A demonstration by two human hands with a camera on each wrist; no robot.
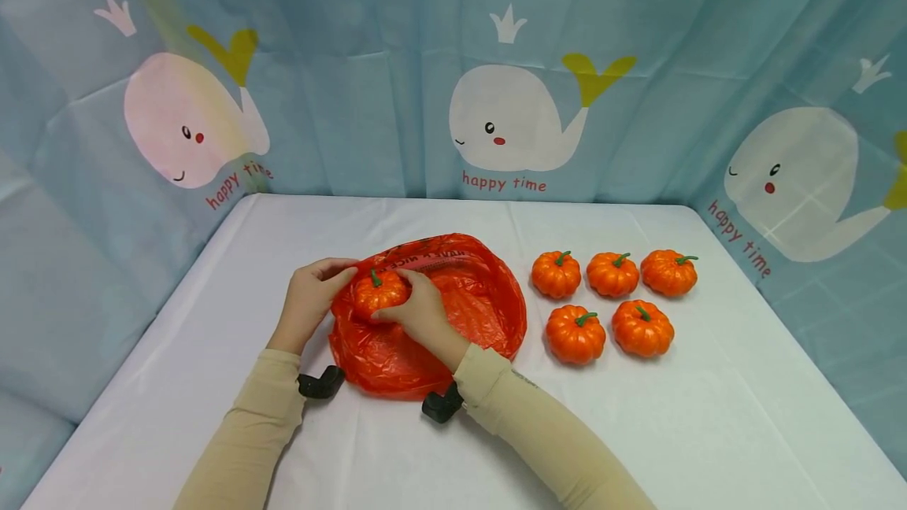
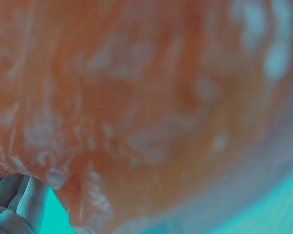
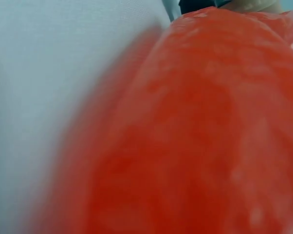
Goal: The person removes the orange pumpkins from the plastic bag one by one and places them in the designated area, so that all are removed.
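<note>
A red plastic bag (image 1: 476, 313) lies spread open on the white table, dark print showing along its far inner side. At the bag's left edge, my left hand (image 1: 306, 301) pinches the rim between thumb and fingers. My right hand (image 1: 423, 315) reaches over the bag's opening and grips a small orange pumpkin (image 1: 374, 296) with a green stem, just inside the left rim. Red film of the bag (image 2: 137, 107) fills most of the left wrist view, with curled fingers (image 2: 12, 207) at the lower left. The right wrist view holds mainly the bag's blurred outer side (image 3: 200, 136).
Several matching pumpkins stand right of the bag in two rows, among them a back-row pumpkin (image 1: 556, 274) and a front-row pumpkin (image 1: 575, 334). Black wrist mounts sit under both sleeves. A blue curtain (image 1: 397, 124) with whale prints surrounds the table (image 1: 744, 384).
</note>
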